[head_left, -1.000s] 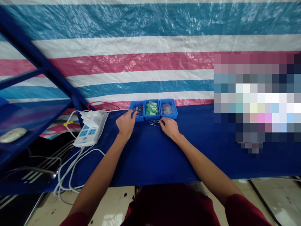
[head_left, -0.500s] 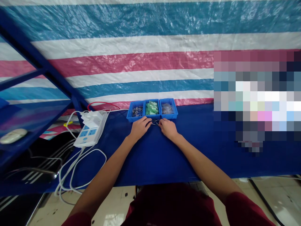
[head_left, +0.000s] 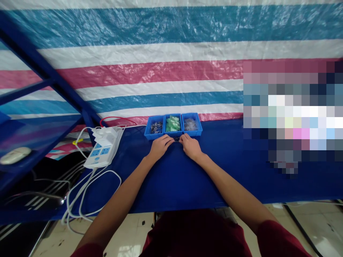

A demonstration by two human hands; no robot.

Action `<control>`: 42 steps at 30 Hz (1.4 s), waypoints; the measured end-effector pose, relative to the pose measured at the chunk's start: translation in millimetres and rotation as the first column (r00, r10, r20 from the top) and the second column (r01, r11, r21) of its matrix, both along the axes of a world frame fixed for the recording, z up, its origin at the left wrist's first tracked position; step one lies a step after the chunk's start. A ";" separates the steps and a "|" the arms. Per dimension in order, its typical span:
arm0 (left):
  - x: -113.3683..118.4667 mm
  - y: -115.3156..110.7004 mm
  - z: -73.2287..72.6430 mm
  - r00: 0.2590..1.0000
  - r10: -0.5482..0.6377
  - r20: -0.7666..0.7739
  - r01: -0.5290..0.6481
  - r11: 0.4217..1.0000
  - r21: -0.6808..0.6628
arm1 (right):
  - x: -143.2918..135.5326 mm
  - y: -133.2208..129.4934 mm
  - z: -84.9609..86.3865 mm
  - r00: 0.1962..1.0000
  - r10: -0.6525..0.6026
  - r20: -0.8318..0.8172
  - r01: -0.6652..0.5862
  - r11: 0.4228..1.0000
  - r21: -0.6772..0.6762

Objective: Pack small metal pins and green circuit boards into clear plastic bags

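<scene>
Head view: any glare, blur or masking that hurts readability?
Head view, back: bright glints on the striped sheet; head view, bottom: shiny reflection on the floor; head view, right: coarse pixel block hides detail; head view, centre: thin pieces between left hand and right hand too small to read clearly.

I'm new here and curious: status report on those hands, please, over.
Left hand and right hand close together, both at thin metallic pieces, grip unclear. Blue trays just beyond. Power strip off to the left.
</scene>
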State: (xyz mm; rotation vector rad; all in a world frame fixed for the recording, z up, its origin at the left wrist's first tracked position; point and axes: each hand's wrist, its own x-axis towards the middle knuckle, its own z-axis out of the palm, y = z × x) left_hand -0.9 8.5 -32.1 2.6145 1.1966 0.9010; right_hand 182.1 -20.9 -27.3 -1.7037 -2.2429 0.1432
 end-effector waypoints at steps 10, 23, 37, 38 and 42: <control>2.0 -2.7 6.8 0.963 -0.052 0.263 0.078 0.993 -0.088 | 4.4 -0.4 -2.8 0.903 0.154 -0.401 -0.078 0.977 0.199; 14.1 -15.9 15.3 0.822 0.148 0.550 0.046 0.945 -0.324 | 3.6 0.4 -7.1 0.803 0.274 -0.529 -0.139 0.950 0.281; 14.7 -14.9 18.1 0.794 0.122 0.596 0.123 0.927 -0.354 | 3.2 0.3 -6.1 0.813 0.197 -0.549 -0.015 0.948 0.318; 14.4 -14.9 18.4 0.802 0.110 0.587 0.126 0.930 -0.346 | 3.0 0.1 -6.0 0.813 0.198 -0.547 -0.016 0.948 0.319; 13.2 -14.7 16.9 0.853 0.098 0.512 0.079 0.947 -0.313 | 2.9 0.1 -6.2 0.814 0.200 -0.546 -0.017 0.947 0.321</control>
